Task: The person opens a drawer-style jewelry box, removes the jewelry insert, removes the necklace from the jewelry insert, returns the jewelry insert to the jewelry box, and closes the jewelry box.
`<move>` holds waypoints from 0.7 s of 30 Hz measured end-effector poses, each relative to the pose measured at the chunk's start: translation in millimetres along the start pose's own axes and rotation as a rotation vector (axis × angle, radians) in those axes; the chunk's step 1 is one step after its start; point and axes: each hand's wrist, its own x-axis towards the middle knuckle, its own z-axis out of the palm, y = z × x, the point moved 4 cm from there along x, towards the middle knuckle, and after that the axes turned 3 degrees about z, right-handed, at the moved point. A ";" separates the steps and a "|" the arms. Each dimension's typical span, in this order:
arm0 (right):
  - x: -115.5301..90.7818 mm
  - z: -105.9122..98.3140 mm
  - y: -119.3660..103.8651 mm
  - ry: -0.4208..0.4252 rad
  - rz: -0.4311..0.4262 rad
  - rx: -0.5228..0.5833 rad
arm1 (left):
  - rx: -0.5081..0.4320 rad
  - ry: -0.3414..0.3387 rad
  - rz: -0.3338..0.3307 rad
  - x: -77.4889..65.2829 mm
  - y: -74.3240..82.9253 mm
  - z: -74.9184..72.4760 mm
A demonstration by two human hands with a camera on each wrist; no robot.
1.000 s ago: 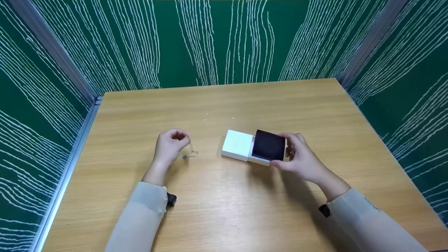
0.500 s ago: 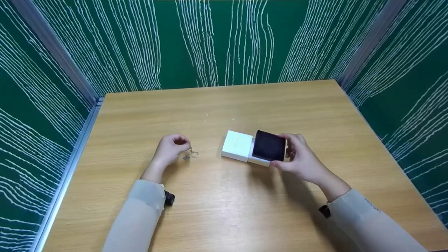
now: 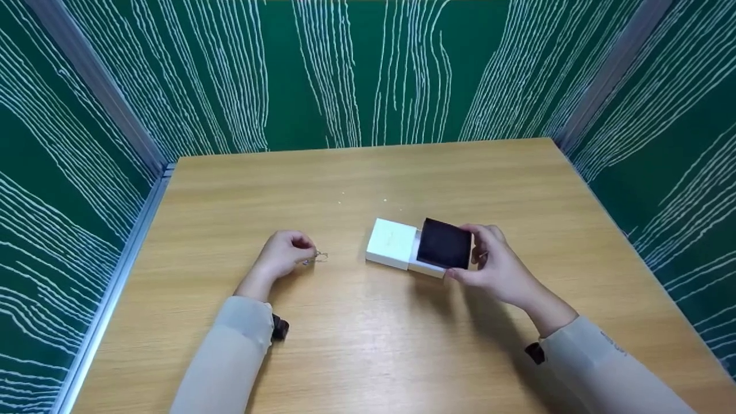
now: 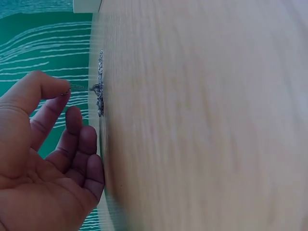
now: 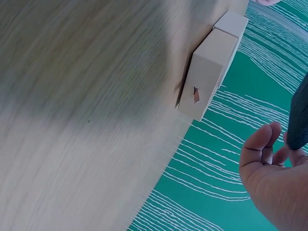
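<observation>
- The left hand [image 3: 282,255] pinches one end of a fine chain [image 4: 100,86] between thumb and forefinger, low over the counter [image 3: 356,339]; the other fingers curl loosely.
- The chain is nearer the counter's left edge than its right.
- The right hand [image 3: 491,264] grips a dark pad [image 3: 444,244] by its side, tilted and raised above the drawer [image 3: 427,269].
- That drawer juts from the white box [image 3: 392,243] toward the counter's right edge.
- A few white specks [image 3: 385,200] lie between the box and the far edge.
</observation>
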 end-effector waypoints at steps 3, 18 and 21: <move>-0.3 0.6 1.2 -0.003 0.004 0.005 | 0.035 -0.019 -0.004 -0.4 0.2 1.6; 3.5 4.0 3.6 0.000 -0.026 0.014 | 0.207 -0.032 0.013 -0.1 6.9 7.5; 3.9 4.7 3.0 -0.004 -0.031 0.019 | 0.192 -0.027 -0.005 0.3 7.1 7.1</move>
